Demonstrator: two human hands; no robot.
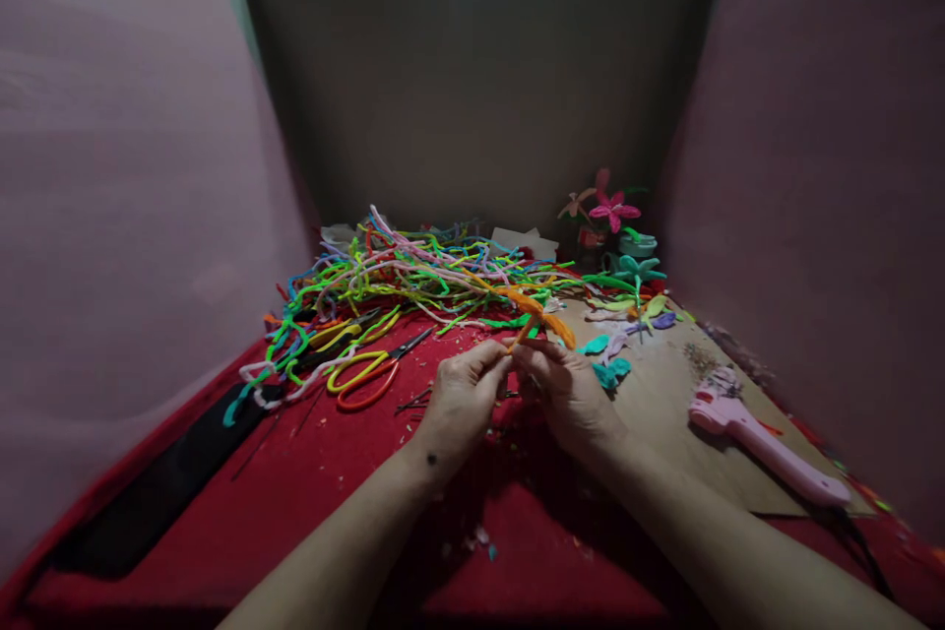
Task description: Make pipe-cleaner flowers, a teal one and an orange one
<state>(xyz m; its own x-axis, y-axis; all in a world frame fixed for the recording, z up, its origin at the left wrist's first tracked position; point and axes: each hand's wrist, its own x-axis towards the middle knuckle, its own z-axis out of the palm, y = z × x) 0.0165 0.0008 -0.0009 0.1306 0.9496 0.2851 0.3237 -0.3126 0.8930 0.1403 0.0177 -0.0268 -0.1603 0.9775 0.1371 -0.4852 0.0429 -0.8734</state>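
Both hands meet over the red cloth, around an orange pipe-cleaner flower (527, 303) with its petals pointing up and to the right. My left hand (469, 384) pinches the flower's lower end between thumb and forefinger. From the other side, my right hand (565, 389) has its fingers closed on the same end. The exact fingertip contact is partly hidden. Left of my left hand lie scissors (369, 376) with yellow and red handles, blades toward the pile of pipe cleaners (413, 266).
A pink glue gun (775, 453) rests on a brown board (657, 413) at right, near teal petals (611, 372). A long black object (162, 482) lies at left on the red cloth (295, 532). Finished pink flowers (614, 211) stand at the back right.
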